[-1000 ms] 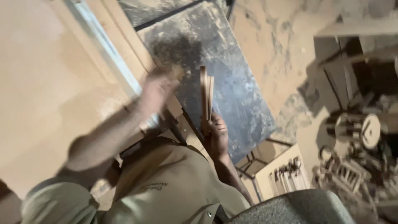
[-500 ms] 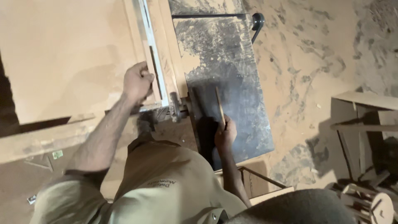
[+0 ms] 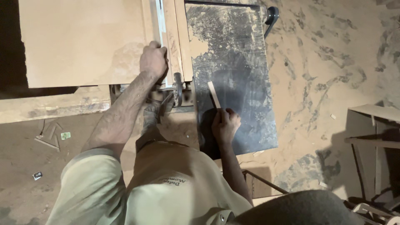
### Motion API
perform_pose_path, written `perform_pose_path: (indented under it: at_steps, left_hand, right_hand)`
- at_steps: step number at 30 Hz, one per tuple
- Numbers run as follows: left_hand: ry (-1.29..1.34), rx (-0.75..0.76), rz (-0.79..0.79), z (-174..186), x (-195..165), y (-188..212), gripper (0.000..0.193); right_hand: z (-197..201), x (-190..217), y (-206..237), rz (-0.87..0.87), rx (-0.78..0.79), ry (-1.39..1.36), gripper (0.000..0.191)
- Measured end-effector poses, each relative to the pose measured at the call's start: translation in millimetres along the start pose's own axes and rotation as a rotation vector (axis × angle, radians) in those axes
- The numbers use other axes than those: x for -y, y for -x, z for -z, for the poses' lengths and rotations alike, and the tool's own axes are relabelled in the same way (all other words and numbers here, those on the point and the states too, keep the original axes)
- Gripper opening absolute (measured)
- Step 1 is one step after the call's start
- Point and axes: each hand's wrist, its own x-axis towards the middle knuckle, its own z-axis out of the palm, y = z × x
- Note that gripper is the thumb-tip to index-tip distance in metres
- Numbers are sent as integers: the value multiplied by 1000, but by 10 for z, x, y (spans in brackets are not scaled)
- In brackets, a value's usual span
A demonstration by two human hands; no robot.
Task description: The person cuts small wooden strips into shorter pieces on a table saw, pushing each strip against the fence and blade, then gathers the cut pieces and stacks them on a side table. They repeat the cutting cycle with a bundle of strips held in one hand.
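- Two hands working: left hand [image 3: 153,60] clenched on the pale metal rail [image 3: 160,25] along the tan board's [image 3: 83,41] right edge.
- Right hand [image 3: 225,125] grips a thin wooden strip [image 3: 213,94], upright over the dusty dark steel table's [image 3: 246,62] near edge.

The dark metal table [image 3: 241,71] is mostly free: its far and right parts carry only sawdust, so a hand can pass there. Its near edge is taken by the right hand [image 3: 225,125], closed on a thin wood strip [image 3: 213,94] that stands up and blocks the middle. To the left, the rail [image 3: 160,25] and the large board [image 3: 83,41] close the way; the left hand [image 3: 153,61] grips the board edge. The gap between both hands is narrow, with a metal lever [image 3: 178,88] in it.
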Motion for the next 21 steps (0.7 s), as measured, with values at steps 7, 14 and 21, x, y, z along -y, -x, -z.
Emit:
perform_pose_path:
  at_steps: [7, 14, 21]
  left_hand:
    - [-283, 161, -227, 56, 40, 37, 53]
    - [-428, 300, -252, 126, 81, -300, 76]
    - [-451, 245, -262, -22, 360, -1114, 63]
  right_hand:
    - [20, 25, -74, -68, 90, -45, 11]
    - [-50, 25, -95, -88, 152, 21, 15]
    - [-95, 54, -142, -105, 191, 65, 23]
